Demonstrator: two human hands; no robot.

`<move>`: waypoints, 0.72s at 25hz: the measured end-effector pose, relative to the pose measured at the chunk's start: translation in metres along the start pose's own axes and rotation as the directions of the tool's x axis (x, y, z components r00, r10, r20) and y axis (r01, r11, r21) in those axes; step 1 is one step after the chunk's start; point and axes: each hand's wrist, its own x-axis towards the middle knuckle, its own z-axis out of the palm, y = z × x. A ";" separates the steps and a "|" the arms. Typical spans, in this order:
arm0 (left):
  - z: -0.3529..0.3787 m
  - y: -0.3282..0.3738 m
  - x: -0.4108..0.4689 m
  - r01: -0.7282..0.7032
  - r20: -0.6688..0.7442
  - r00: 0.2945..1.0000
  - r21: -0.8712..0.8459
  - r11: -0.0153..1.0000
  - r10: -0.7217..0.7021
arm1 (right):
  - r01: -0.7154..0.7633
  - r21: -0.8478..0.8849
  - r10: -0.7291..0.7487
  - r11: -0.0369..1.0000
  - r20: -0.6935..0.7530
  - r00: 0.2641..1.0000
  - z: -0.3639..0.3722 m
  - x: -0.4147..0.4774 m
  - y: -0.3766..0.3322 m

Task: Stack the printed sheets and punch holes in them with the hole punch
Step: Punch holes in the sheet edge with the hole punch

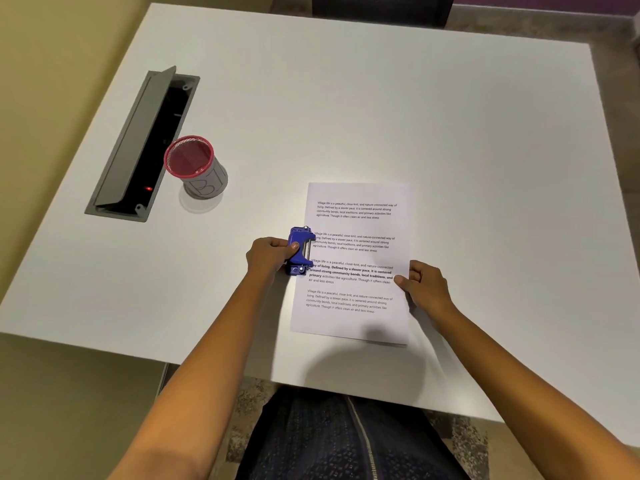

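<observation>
The left hand (268, 255) is gripping the blue hole punch (300, 250) at the left edge of the printed sheets (351, 265), while the right hand (424, 284) is pinching their right edge on the white table (346, 109).

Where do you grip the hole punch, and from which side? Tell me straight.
Grip the hole punch across its blue back, coming from the left: its slot faces right over the left edge of the printed sheets. The left hand holds it that way; the right hand pinches their right edge.
</observation>
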 end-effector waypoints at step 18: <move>0.000 -0.001 0.002 0.000 -0.012 1.000 0.026 1.000 0.000 | 0.007 -0.138 -0.007 0.990 0.000 1.000 -0.006 0.005 -0.015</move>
